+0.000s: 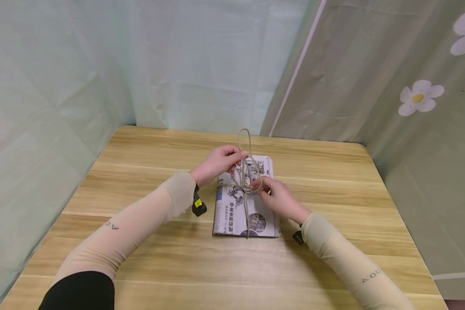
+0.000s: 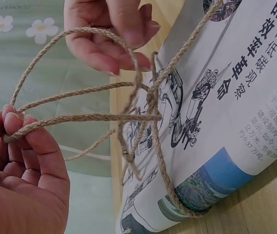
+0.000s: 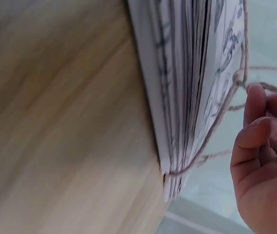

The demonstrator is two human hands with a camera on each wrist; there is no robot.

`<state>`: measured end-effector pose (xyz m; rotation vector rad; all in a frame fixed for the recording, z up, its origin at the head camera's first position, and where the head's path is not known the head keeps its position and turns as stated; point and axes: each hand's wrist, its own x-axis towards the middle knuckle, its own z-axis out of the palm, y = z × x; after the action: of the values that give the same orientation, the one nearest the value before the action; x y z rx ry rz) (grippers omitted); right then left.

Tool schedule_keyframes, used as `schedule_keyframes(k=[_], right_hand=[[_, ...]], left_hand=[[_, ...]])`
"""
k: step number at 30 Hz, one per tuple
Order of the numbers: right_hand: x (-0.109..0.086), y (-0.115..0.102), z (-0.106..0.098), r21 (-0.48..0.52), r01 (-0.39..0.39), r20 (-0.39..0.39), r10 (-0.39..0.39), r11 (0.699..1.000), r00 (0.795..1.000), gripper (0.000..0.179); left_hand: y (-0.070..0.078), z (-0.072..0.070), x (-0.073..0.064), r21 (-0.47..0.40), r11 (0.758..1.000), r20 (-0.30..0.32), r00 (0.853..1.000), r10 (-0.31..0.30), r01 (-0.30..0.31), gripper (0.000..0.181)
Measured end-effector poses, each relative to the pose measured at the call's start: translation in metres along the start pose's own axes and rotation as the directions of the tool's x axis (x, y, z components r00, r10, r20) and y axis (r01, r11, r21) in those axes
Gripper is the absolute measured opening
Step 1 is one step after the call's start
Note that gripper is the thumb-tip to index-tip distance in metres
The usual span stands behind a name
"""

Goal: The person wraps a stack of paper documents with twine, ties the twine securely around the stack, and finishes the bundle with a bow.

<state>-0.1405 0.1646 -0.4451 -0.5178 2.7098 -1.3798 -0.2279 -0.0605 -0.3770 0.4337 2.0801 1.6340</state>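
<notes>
A pale wood-grain table (image 1: 159, 267) with rounded far corners stands before a light green curtain (image 1: 217, 64); to the right, past a slanting pale stripe (image 1: 296, 69), a greyer curtain (image 1: 333, 94) bears white flowers (image 1: 421, 98) with yellow centres

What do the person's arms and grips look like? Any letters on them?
Yes! The left sleeve and right sleeve are cream with dark letters. A black sleeve covers the left arm higher up. A dark gadget with a yellow patch is at the left wrist, and another dark gadget at the right wrist. The left grip and right grip have no gloves.
</notes>
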Motion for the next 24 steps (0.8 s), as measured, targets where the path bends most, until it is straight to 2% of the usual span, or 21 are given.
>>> schedule_keyframes(k=[4,7,11,13,17,21,24], right_hand=[[0.006,0.006,-0.011,0.084,-0.089,-0.068,0.094,0.993,0.993,0.021],[0.017,0.012,-0.020,0.152,-0.168,-0.061,0.179,0.974,0.982,0.021],[0.038,0.015,-0.031,0.234,-0.285,0.073,0.276,0.930,0.958,0.026],[0.049,0.015,-0.033,0.267,-0.354,0.168,0.318,0.896,0.933,0.030],[0.067,0.015,-0.031,0.261,-0.454,0.312,0.371,0.852,0.875,0.040],[0.079,0.012,-0.026,0.278,-0.509,0.391,0.387,0.815,0.835,0.043],[0.085,0.008,-0.023,0.302,-0.527,0.415,0.388,0.794,0.823,0.042]], left_hand=[[0.000,-0.001,0.000,-0.001,1.000,-0.001,1.000,-0.005,0.005,0.030],[0.000,-0.001,0.000,0.015,1.000,-0.004,1.000,-0.010,0.010,0.031],[0.001,-0.003,-0.002,0.016,1.000,-0.005,1.000,-0.014,0.014,0.030],[0.001,-0.003,-0.003,0.012,1.000,-0.003,1.000,-0.015,0.015,0.030],[0.002,-0.002,-0.004,0.016,1.000,0.008,1.000,-0.015,0.015,0.029],[0.002,-0.002,-0.003,0.015,1.000,0.018,1.000,-0.009,0.008,0.028],[0.003,-0.002,-0.003,0.010,1.000,0.022,1.000,-0.006,0.005,0.028]])
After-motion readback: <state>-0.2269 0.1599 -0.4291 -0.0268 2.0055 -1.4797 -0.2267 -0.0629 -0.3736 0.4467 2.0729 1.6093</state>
